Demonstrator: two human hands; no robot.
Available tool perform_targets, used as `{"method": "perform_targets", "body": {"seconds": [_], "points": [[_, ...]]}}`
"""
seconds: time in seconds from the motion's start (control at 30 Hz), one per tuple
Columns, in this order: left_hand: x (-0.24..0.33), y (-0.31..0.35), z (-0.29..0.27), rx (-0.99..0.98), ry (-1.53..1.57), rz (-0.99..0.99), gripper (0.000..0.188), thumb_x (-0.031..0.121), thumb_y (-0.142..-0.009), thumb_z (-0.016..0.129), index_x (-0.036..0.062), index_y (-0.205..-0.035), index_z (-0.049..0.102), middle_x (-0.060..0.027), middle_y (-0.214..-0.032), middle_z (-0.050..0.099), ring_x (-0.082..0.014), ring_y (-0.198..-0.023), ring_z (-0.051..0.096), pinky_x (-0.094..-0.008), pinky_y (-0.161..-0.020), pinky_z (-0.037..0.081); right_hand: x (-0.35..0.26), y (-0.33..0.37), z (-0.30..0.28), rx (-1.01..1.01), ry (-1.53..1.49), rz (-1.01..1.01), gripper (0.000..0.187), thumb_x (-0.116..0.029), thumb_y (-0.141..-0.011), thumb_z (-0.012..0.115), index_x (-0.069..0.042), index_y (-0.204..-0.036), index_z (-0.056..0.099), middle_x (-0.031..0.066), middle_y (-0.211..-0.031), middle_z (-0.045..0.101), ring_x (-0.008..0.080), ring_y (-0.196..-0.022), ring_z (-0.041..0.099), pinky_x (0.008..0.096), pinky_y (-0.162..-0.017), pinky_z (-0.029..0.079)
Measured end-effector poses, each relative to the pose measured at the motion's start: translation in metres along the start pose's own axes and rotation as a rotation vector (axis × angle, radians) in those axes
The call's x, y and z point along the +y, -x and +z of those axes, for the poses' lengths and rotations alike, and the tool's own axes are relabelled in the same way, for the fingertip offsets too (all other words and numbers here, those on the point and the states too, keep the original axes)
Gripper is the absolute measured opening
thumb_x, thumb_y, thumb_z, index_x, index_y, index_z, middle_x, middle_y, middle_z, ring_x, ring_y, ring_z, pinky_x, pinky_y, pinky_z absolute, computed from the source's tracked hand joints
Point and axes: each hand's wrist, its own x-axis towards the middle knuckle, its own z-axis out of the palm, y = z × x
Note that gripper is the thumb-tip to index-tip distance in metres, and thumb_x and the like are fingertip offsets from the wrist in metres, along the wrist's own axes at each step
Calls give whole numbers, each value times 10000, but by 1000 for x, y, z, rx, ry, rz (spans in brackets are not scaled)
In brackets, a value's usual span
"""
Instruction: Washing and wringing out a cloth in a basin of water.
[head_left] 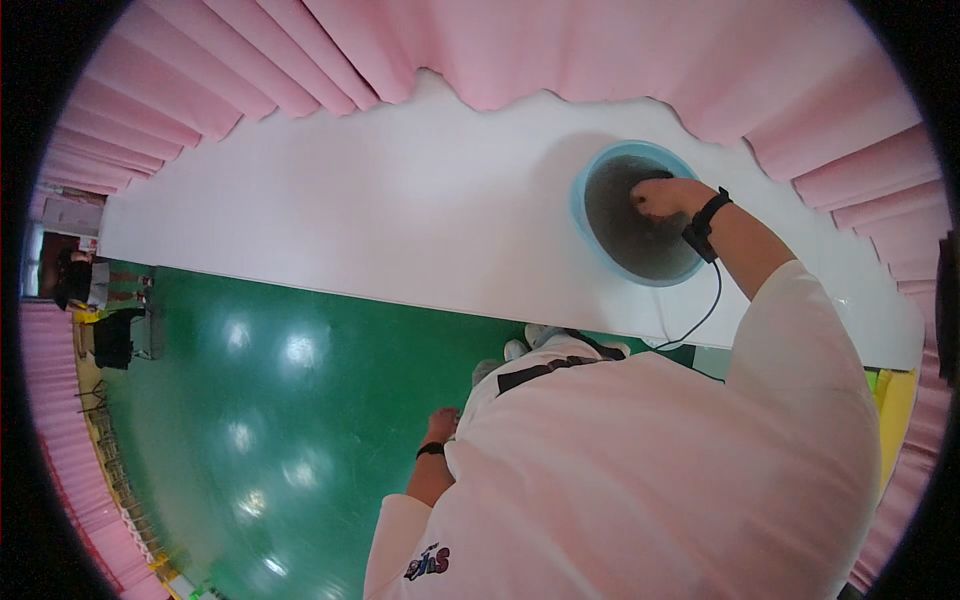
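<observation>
A light blue round basin stands on the white tabletop, toward its right side. Murky grey-brown liquid fills much of it. My right hand reaches over the basin's right rim, low at the liquid, with its fingers curled closed. Something dark shows beside the knuckles, but I cannot make out what it is or whether the fingers hold it. A black band with a cable sits on my right wrist. Down by my hip hangs my left hand, away from the table; its fingers are mostly hidden against my clothes.
The long white table runs across, backed by pink pleated curtains. A thin black cable drops from my right wrist over the table's near edge. Green shiny floor lies at left, where another person stands far off near a dark chair.
</observation>
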Motion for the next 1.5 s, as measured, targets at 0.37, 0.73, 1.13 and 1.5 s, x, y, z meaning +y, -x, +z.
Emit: {"method": "perform_targets", "body": {"seconds": [0.37, 0.73, 1.13, 1.5], "points": [[6, 5, -7, 67, 787, -307, 261, 195, -911, 564, 76, -1084, 719, -102, -914, 716, -215, -752, 674, -355, -680, 562, 34, -27, 17, 121, 191, 47, 419, -210, -963, 488, -92, -1352, 590, 173, -1365, 602, 365, -1258, 576, 491, -1041, 457], [18, 4, -24, 10, 545, -363, 262, 201, -878, 575, 88, -1065, 719, -100, -1030, 735, -301, -942, 689, -400, -840, 564, -3, 6, -12, -60, 93, -35, 338, -194, -933, 517, -42, -1214, 631, 190, -1253, 650, 358, -1158, 625, 472, -959, 484], [9, 3, -16, -82, 117, -132, 305, 206, -858, 629, 115, -1136, 716, -120, -1191, 701, -331, -1085, 662, -410, -958, 535, 7, 7, 11, 113, 111, -58, 427, -245, -950, 521, -79, -1336, 596, 194, -1355, 599, 366, -1262, 561, 474, -1069, 421], [18, -45, -28, -137, -1, -123, 343, 331, -899, 558, 144, -1138, 718, -112, -1164, 713, -317, -1109, 656, -436, -947, 539, 5, 88, -33, 294, -171, -173, 148, -135, -859, 609, 2, -804, 608, 88, -695, 626, 185, -644, 571, 371, -607, 466]]}}
